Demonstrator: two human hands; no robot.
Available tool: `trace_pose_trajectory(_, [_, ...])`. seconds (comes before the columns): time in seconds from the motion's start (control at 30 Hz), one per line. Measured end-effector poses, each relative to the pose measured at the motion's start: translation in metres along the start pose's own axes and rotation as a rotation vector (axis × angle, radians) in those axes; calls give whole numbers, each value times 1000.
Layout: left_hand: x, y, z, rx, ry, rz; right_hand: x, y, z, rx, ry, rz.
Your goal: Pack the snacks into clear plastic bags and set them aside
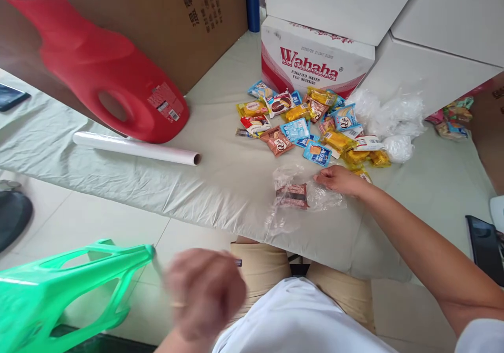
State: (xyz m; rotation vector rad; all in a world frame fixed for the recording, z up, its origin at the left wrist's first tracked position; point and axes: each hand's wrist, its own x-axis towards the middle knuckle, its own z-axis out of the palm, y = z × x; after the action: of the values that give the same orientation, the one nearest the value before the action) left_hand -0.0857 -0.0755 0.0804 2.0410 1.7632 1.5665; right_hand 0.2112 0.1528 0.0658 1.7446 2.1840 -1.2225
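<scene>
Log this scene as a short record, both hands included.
Right hand: closed on crumpled clear plastic film
Left hand: curled, blurred; cannot tell whether it holds anything
On or in film: brown rectangular wrapped snack
Beyond film: loose pile of colourful packaged snacks
Behind pile: white-and-red cardboard Wahaha box
Left side: white cylindrical roll beside red plastic jug
Surface: pale cloth-covered table

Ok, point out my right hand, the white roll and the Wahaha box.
Your right hand (339,179): head view, back of the hand.
White roll (136,148): head view, mid-length.
Wahaha box (311,63): head view, printed front.
</scene>
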Motion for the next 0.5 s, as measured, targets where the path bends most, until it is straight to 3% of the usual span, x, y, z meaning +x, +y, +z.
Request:
trace_pose_trajectory(0.1, [-21,58,40,-314,-246,334,2,-1,2,0,1,1])
trace_pose_trajectory(0.2, [-27,84,98,-355,-388,442,4,-3,6,11,9,-10])
trace_pose_trajectory(0.27, [-22,83,127,-249,-401,415,4,-4,6,21,6,-27])
trace_pose_trajectory(0.33, [-12,73,142,-113,-390,338,4,-5,5,21,1,-36])
trace_pose_trajectory(0.4, [-1,59,145,8,-362,262,3,-5,3,20,3,-30])
trace_pose_trajectory(0.5, [15,34,134,138,-316,167,1,-1,0,33,27,-15])
